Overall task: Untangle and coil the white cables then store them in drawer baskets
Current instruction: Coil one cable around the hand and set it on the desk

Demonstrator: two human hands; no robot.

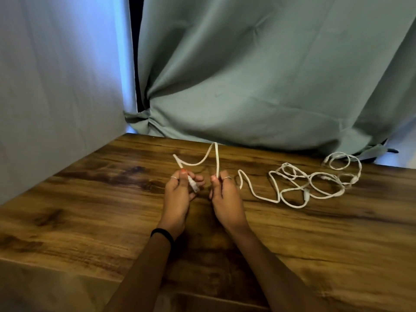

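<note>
A white cable point(203, 159) arches above the wooden table point(90, 199) between my two hands. My left hand point(180, 192) pinches the cable just behind its plug end, which points down across my palm. My right hand point(225, 194) pinches the same cable a short way along. From there the cable runs right along the table into a tangled heap of white cables point(315, 183). A small coiled loop point(342, 161) lies at the far right end of the heap.
A green curtain point(258, 75) hangs behind the table and bunches on its back edge. A pale fabric wall point(56, 86) closes the left side. The table's front edge point(67, 266) runs below my forearms. No drawer baskets are in view.
</note>
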